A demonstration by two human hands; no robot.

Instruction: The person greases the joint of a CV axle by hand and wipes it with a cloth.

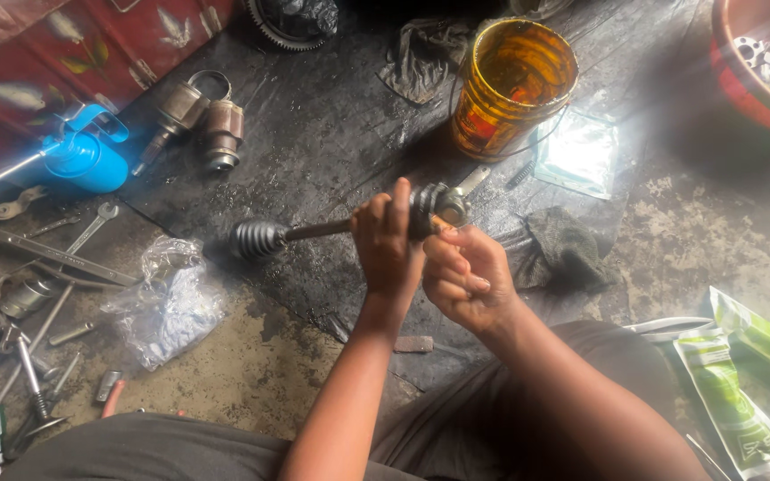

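Note:
I hold a greasy drive axle shaft (318, 230) level above a black mat (331, 134). A ribbed rubber boot (257, 239) sits on its left end. My left hand (387, 245) grips the shaft just left of a second ribbed boot (422, 212). My right hand (465, 272) is at that boot's near side, fingers curled against it and the metal joint end (453, 205). What the right fingers pinch is hidden.
A yellow plastic bucket (510, 85) stands beyond the shaft, with a shiny plastic packet (579, 151) beside it. A dark rag (563, 249) lies right of my hands. Spanners and tools (37, 258), a blue can (86, 156), metal joints (202, 120) and a clear bag (171, 303) lie left. Green packets (733, 383) lie right.

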